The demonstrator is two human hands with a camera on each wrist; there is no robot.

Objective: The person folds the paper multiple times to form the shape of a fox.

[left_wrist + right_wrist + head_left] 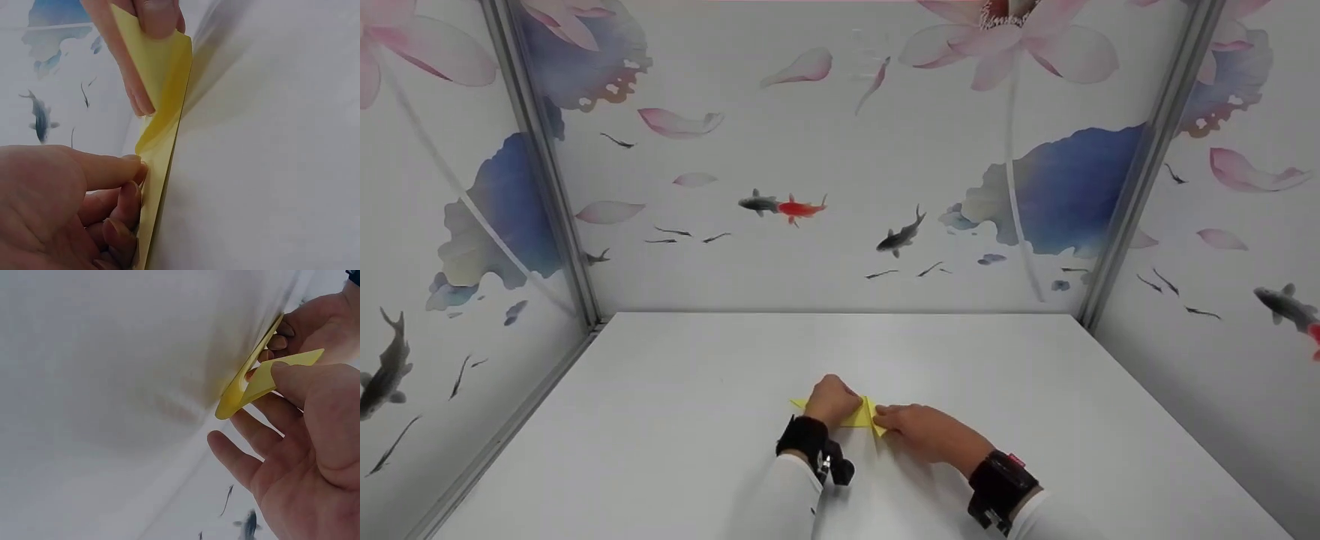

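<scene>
A small folded yellow paper (858,418) lies on the white table (697,390) near its front middle. My left hand (838,403) sits on the paper's left part, with curled fingers and thumb holding it down at one edge (134,183). My right hand (889,421) pinches a flap of the paper (243,391) between thumb and forefinger (265,378) and lifts it off the table. In the left wrist view the raised flap (163,67) curves up from the sheet, held at its top by the right hand's fingers (154,17). Much of the paper is hidden under both hands.
Wall panels printed with fish and lotus flowers (840,187) enclose the table on the left, back and right. Metal posts (547,187) stand at the back corners. Each wrist wears a black strap with a camera (1001,487).
</scene>
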